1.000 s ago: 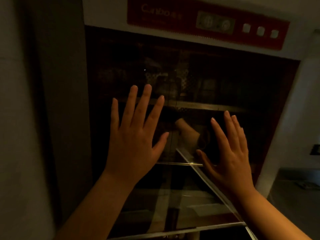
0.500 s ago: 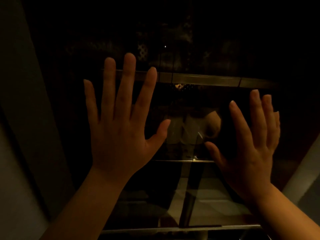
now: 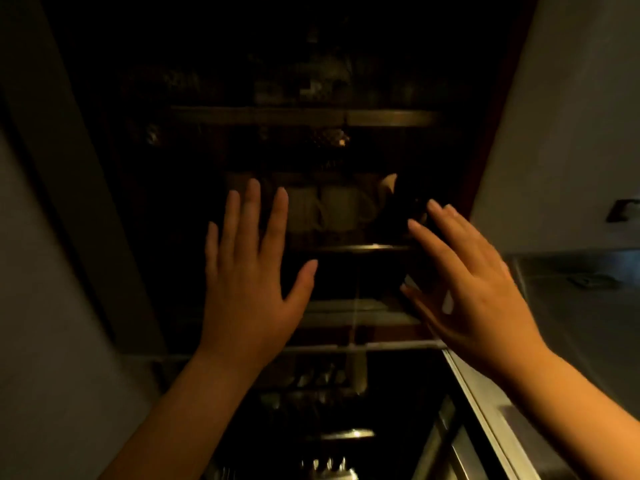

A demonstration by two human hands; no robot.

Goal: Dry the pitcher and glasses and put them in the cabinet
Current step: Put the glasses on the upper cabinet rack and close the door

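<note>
A dark cabinet with a glass front (image 3: pixel 180 188) fills the middle of the view. My left hand (image 3: pixel 249 278) is raised flat before the glass, fingers straight and spread, holding nothing. My right hand (image 3: pixel 474 292) is held up at the right, fingers straight, palm turned leftward, also empty. Behind the glass, pale cups or glasses (image 3: pixel 332 209) show dimly on a shelf (image 3: pixel 349 249) between my hands. I cannot make out a pitcher in the gloom.
A higher shelf (image 3: pixel 304 116) holds dim dishware. Below, a lower rack (image 3: pixel 322 375) carries shiny items. A pale wall (image 3: pixel 571 133) and a counter (image 3: pixel 571 306) lie at the right; a grey wall panel (image 3: pixel 52 306) stands at the left.
The view has tilted downward, bringing the lower rack and counter into sight. Both hands stay raised and spread; the right hand has turned more edge-on.
</note>
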